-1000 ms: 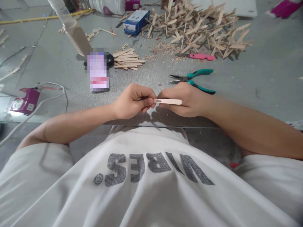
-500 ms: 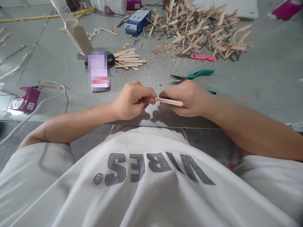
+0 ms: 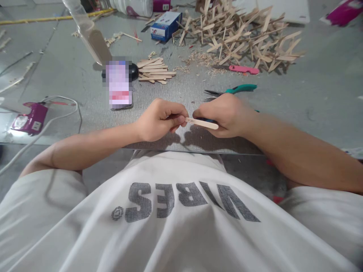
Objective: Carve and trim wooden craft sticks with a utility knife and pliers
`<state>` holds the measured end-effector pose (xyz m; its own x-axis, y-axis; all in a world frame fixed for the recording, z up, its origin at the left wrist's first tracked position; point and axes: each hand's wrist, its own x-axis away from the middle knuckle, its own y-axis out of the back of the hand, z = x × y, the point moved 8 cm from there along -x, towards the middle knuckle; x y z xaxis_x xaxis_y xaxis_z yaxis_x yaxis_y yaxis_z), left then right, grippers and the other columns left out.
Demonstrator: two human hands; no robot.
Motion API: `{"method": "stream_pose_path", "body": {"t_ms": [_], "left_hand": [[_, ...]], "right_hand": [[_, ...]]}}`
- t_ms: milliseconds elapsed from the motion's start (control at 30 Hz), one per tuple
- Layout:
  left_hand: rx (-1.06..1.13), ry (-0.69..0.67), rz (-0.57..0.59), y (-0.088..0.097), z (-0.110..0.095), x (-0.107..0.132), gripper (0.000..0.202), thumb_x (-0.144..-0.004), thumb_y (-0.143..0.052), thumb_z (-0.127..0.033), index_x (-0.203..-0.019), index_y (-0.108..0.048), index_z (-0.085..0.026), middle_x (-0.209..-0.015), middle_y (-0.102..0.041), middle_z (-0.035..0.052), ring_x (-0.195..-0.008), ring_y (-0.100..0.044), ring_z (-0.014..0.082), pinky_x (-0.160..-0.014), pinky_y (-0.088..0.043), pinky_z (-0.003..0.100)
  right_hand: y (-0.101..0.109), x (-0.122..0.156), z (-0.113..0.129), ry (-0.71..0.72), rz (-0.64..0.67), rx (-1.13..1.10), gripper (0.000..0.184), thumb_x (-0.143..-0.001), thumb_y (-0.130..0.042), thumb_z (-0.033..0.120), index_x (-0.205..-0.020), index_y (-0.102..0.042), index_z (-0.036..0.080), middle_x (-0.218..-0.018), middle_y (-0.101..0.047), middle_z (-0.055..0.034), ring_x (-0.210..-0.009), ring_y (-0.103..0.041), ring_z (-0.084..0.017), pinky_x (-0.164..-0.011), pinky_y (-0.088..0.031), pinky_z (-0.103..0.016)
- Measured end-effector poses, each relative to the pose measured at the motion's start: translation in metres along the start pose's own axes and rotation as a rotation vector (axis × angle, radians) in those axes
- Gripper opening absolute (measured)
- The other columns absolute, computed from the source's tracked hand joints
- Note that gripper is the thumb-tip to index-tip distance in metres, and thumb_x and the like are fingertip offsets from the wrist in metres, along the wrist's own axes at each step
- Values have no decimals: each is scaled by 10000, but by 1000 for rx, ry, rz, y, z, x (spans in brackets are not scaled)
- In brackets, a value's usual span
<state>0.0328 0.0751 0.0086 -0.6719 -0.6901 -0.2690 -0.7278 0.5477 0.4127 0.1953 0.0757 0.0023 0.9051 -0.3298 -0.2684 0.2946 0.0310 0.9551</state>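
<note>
A pale wooden craft stick with a rounded end lies across the gap between my hands, above the table's front edge. The thumb and fingers of my left hand pinch its left end. My right hand is closed just behind the stick, its fingers curled round something of which only a dark blue bit shows. Whether the right hand also grips the stick cannot be seen. Behind the right hand lie long-nose pliers with green handles, partly covered by it.
A heap of craft sticks spreads at the back right, with a pink-handled knife before it. A smaller stick pile lies beside a phone. Behind are a bottle and a blue box. A white cable runs at left.
My left thumb has straightened along the stick's end, and the stick tilts slightly more downward at its right end. My right hand has shifted slightly.
</note>
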Motion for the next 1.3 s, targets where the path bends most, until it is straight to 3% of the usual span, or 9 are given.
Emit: {"method": "stream_pose_path", "body": {"t_ms": [167, 333, 533, 700, 967, 1067, 1167, 1267, 1300], "left_hand": [[36, 60, 15, -4, 0, 0, 245, -1046, -616, -157, -821, -705, -195, -601, -633, -28, -559, -555, 109, -635, -455, 261], [225, 57, -22, -9, 4, 1, 226, -1057, -652, -198, -831, -662, -205, -583, -606, -45, -515, -522, 91, -600, -430, 245], [378, 95, -67, -12, 12, 0, 441, -1103, -815, -531, -838, -653, -217, -574, -578, -43, -510, -512, 97, -588, -450, 255], [394, 109, -64, -10, 13, -2, 616, -1045, -871, -753, -823, -684, -211, -559, -577, -35, -512, -506, 104, -584, -453, 268], [366, 98, -67, -6, 17, -5, 757, -969, -851, -932, -801, -689, -212, -559, -589, -23, -509, -495, 107, -578, -425, 280], [349, 97, -62, -4, 18, -5, 691, -1016, -852, -858, -823, -692, -214, -573, -600, -19, -523, -515, 115, -584, -429, 282], [261, 110, -115, 3, 22, -4, 469, -1120, -806, -602, -884, -698, -212, -613, -624, -17, -556, -557, 122, -615, -458, 280], [84, 189, -190, 14, 35, -2, 130, -1143, -645, -291, -1067, -707, -206, -635, -633, -40, -570, -606, 138, -646, -486, 278], [-10, 224, -200, 18, 39, -2, 106, -1123, -610, -228, -1155, -708, -203, -644, -642, -48, -582, -631, 150, -666, -500, 285]], "right_hand": [[-6, -2, -2, -54, 78, -48, 213, -1130, -521, 272, -1152, -727, 227, -769, -629, -18, -680, -543, -200, -720, -342, -344], [-8, -5, -3, -181, 40, -55, 281, -1151, -465, 312, -1061, -721, 242, -784, -656, -50, -696, -581, -222, -703, -345, -371], [-5, -7, -3, -294, -88, -43, 445, -1218, -404, 422, -1130, -801, 240, -862, -740, -82, -771, -663, -230, -719, -366, -375], [-3, -4, -8, -243, -108, -62, 466, -1229, -412, 462, -1178, -822, 248, -876, -758, -74, -770, -664, -228, -724, -383, -373], [-6, -7, -15, -353, 100, -62, 426, -1162, -473, 458, -1298, -828, 267, -920, -783, -98, -820, -671, -258, -770, -382, -388], [-7, -7, -12, -292, 84, -23, 446, -1187, -444, 476, -1261, -826, 260, -914, -782, -98, -787, -640, -244, -749, -344, -390], [-4, -4, -11, -210, -27, 0, 589, -1234, -366, 611, -1123, -804, 233, -854, -748, -90, -753, -615, -225, -725, -330, -382], [-1, 3, -17, -280, -136, 22, 606, -1239, -372, 678, -1095, -779, 253, -829, -739, -82, -751, -646, -235, -729, -382, -391], [2, 6, -22, -335, -187, 30, 567, -1235, -405, 679, -1120, -773, 263, -854, -757, -82, -762, -666, -241, -744, -418, -397]]}}
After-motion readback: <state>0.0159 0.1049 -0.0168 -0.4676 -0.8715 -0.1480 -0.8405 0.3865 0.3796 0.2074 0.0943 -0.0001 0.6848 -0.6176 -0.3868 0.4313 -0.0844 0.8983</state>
